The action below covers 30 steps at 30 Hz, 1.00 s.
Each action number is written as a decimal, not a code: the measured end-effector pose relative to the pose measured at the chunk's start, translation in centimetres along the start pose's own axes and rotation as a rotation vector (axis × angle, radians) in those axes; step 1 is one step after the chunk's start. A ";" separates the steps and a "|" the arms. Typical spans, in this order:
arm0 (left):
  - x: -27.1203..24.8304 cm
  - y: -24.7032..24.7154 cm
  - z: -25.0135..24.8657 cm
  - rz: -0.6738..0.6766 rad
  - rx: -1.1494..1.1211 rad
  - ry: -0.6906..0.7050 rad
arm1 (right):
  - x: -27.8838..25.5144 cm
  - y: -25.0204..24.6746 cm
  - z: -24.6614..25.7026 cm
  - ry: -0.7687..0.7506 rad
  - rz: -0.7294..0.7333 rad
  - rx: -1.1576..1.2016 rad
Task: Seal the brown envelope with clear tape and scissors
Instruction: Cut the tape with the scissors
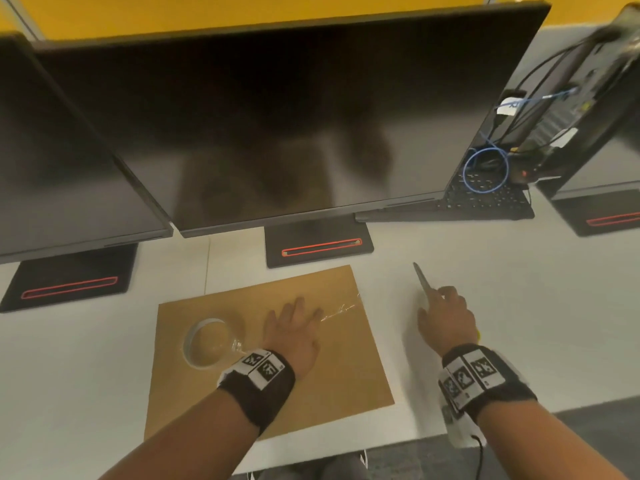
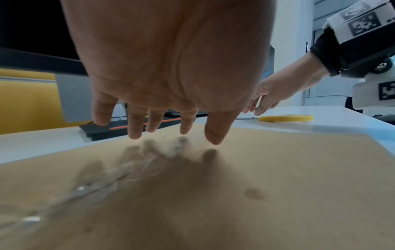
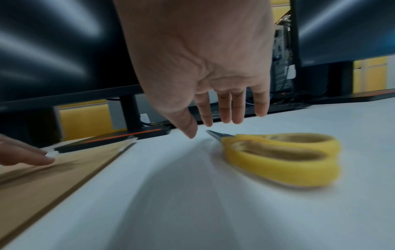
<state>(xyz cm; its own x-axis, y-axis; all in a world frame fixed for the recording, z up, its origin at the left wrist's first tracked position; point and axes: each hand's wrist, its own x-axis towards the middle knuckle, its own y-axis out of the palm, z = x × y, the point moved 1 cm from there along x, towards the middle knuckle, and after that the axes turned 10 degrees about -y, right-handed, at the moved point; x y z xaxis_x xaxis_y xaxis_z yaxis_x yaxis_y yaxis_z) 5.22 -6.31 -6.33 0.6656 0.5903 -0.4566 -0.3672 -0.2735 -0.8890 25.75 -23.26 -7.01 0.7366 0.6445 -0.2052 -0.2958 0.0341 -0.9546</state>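
Just beneath the right hand, on the white table, lay the yellow-handled scissors, flat, blades closed and pointing away towards the monitor stand, handles towards the person. That hand hovered over them with fingers straight and loosely spread, holding nothing, and was plainly the nearer one; a pickup would likely mean dropping straight down onto the handle loops. To its left the brown envelope lay flat on the table, well within reach. The left hand was spread above its middle, fingers extended, gripping nothing; the wrist view showed a small gap between fingertips and paper. A strip of clear tape ran across the envelope from the tape roll, which sat on its left part, towards the right edge. Nothing stood between the scissors and the tape. Dark monitors lined the back.
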 end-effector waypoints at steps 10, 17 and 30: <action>1.9 0.9 -3.6 0.025 -0.028 -0.010 | -1.6 0.5 -2.1 0.042 0.056 -0.151; 1.5 1.3 -3.0 -0.047 -0.051 0.016 | -1.8 1.2 -1.6 0.039 0.073 -0.215; -2.1 -1.7 6.5 -0.150 -0.102 -0.366 | -1.2 -2.5 6.8 -0.263 -0.048 0.125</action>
<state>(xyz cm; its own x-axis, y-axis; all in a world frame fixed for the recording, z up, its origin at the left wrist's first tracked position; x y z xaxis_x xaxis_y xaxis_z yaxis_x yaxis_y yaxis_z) 0.18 -2.17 -3.65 0.4253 0.8556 -0.2951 -0.2051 -0.2265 -0.9522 21.46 -18.93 -2.90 0.5736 0.8150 -0.0822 -0.3494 0.1527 -0.9245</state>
